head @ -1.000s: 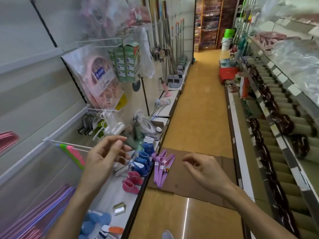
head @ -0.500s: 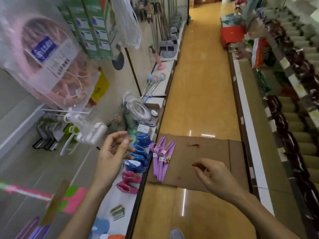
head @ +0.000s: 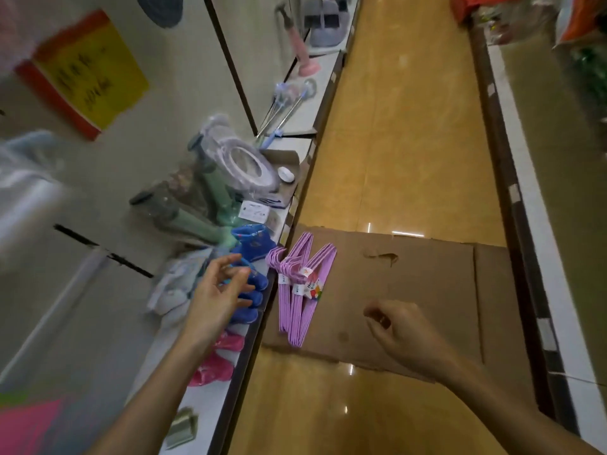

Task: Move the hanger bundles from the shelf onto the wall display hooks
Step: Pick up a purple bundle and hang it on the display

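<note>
Both hands' fingers (head: 241, 277) hover beside hanger bundles (head: 300, 290).

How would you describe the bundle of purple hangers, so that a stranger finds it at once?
Look at the flattened cardboard sheet on the yellow aisle floor. At its left edge, beside the low shelf, lies the purple hanger bundle. It alone is thin lilac wire with a colourful paper label; the neighbours on the shelf are small blue boots.

I'm looking down a shop aisle: a low white shelf (head: 210, 399) carries small blue boots (head: 253, 244) and pink boots (head: 216, 362), a yellow price sign (head: 88, 70) hangs on the wall panel, and tagged purple hangers (head: 300, 290) lie on floor cardboard (head: 427, 290).
</note>
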### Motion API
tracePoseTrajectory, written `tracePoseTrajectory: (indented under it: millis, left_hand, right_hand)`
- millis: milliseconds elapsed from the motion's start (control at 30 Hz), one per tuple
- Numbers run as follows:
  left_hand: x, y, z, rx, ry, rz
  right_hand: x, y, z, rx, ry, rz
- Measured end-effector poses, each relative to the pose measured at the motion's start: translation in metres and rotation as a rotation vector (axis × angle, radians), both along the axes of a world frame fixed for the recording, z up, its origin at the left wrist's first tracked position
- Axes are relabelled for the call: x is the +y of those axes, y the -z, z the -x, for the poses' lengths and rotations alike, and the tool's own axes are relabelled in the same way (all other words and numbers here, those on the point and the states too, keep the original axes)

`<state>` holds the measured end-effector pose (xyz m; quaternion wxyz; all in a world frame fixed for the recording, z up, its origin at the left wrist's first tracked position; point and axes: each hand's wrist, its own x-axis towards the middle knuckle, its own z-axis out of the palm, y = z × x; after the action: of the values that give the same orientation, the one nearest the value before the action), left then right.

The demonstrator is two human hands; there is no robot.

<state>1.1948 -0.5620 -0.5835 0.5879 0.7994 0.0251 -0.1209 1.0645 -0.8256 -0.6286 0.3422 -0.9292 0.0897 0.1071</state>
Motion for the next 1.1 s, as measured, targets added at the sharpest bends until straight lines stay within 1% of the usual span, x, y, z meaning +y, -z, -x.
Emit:
tracePoseTrajectory:
  millis: [133, 300, 400, 533, 600, 700, 800, 867, 933, 1100]
  left_hand:
    - [-0.002, 0.111, -0.018, 0.069, -0.035, -0.051]
    - [0.000, 0.227, -0.031, 0.147, -0.096, -0.045]
    - [0.003, 0.289, -0.038, 0.170, -0.115, -0.073]
    - [0.012, 0.369, -0.054, 0.200, -0.148, -0.118]
    - [0.017, 0.408, -0.063, 0.223, -0.167, -0.149]
    - [0.022, 0.461, -0.076, 0.260, -0.214, -0.144]
    - [0.024, 0.501, -0.091, 0.301, -0.211, -0.173]
    - [0.024, 0.519, -0.099, 0.326, -0.199, -0.202]
    - [0.021, 0.532, -0.104, 0.326, -0.188, -0.187]
    - [0.011, 0.546, -0.107, 0.313, -0.148, -0.118]
  right_hand:
    - [-0.003, 0.083, -0.034, 0.003, -0.041, 0.010]
    - [0.001, 0.179, -0.074, -0.009, -0.091, 0.035]
    - [0.009, 0.235, -0.097, -0.015, -0.132, 0.040]
    - [0.023, 0.303, -0.128, 0.002, -0.128, 0.037]
    - [0.031, 0.333, -0.141, 0.018, -0.134, 0.018]
    - [0.045, 0.373, -0.156, 0.011, -0.151, -0.037]
    - [0.058, 0.410, -0.168, 0.007, -0.159, -0.110]
    - [0.067, 0.432, -0.175, 0.030, -0.122, -0.198]
    - [0.075, 0.450, -0.182, 0.059, -0.074, -0.270]
    - [0.089, 0.484, -0.189, 0.103, -0.004, -0.304]
